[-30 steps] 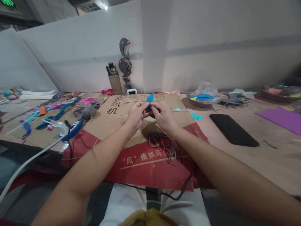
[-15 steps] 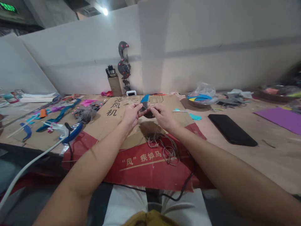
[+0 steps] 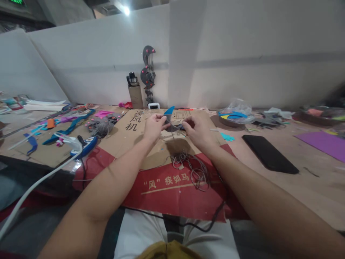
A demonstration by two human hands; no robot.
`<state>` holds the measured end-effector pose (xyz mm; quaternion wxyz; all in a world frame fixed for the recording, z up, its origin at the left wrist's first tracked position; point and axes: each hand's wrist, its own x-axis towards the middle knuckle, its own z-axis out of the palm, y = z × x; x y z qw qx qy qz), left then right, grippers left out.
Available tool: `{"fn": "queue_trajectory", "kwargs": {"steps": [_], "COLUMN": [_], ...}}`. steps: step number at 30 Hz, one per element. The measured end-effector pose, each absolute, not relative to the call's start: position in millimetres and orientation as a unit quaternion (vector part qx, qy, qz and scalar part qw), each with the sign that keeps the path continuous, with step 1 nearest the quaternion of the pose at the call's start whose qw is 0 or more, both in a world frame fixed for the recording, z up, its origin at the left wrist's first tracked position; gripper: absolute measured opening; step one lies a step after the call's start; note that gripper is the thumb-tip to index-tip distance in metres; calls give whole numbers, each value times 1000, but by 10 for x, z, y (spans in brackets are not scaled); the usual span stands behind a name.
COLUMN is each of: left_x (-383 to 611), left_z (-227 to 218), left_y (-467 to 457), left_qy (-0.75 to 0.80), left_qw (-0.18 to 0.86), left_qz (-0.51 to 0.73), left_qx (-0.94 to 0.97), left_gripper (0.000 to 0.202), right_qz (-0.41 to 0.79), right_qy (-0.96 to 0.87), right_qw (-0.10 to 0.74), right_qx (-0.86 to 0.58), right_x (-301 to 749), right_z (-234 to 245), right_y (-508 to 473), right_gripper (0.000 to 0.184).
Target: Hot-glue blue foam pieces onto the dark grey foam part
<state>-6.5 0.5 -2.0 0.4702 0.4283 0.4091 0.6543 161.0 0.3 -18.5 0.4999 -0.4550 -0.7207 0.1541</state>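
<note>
My left hand (image 3: pixel 156 126) is closed on a small curved crescent piece (image 3: pixel 169 118), with its bare blue tip pointing up and its lower part covered in grey. At the crescent's dark right end, my right hand (image 3: pixel 198 130) is pinched on grey yarn; whether its fingertips also touch the crescent is too small to tell. A strand hangs from the piece towards the loose tangle of grey yarn (image 3: pixel 201 176) on the cardboard (image 3: pixel 159 144) below.
Left of the cardboard lie a grey yarn ball (image 3: pixel 101 126), a blue glue gun (image 3: pixel 87 145) with a white cable and several blue foam strips (image 3: pixel 71 129). A black phone (image 3: pixel 269 154) and purple sheet (image 3: pixel 322 144) are at right. Behind stand a bottle (image 3: pixel 135 94) and a plastic-covered bowl (image 3: pixel 234 117).
My right hand has moved away to the right from my left, opening a gap where the crescent's grey lower part and a hanging strand show. The view has shifted slightly.
</note>
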Motion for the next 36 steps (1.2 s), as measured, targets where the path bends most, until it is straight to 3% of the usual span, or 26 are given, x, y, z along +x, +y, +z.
{"fn": "queue_trajectory", "kwargs": {"steps": [8, 12, 18, 36], "left_x": [105, 160, 163, 135], "left_z": [-108, -62, -7, 86], "left_y": [-151, -195, -199, -251], "left_qy": [407, 417, 416, 378], "left_qw": [363, 410, 478, 512], "left_qz": [596, 587, 594, 623], "left_qx": [590, 560, 496, 456], "left_gripper": [5, 6, 6, 5], "right_qz": [110, 106, 212, 285], "right_qy": [-739, -741, -710, -670], "right_qw": [509, 497, 513, 540], "right_qx": [-428, -438, -433, -421], "right_x": [1431, 1469, 1470, 1474], "right_z": [-211, -166, -150, -90], "right_y": [-140, -153, -152, -115], "right_gripper": [7, 11, 12, 8]}}
